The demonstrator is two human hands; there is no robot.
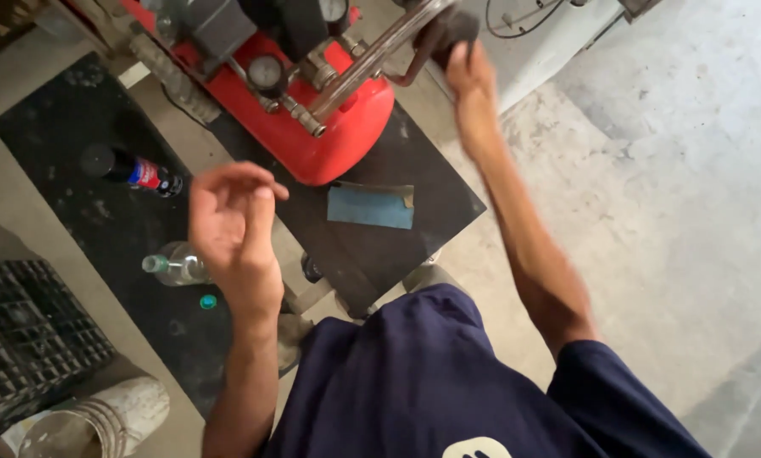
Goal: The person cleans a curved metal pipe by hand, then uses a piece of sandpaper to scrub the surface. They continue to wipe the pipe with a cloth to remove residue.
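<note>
Where the right hand grips: handle slanting up-right (red compressor)

**A workshop floor**

This looks like a workshop or garage: a red air compressor with pressure gauges stands on a black rubber mat over stained bare concrete (dusty, patchy). Left of the compressor lies a spray can; just below it, a blue sandpaper sheet.
</note>
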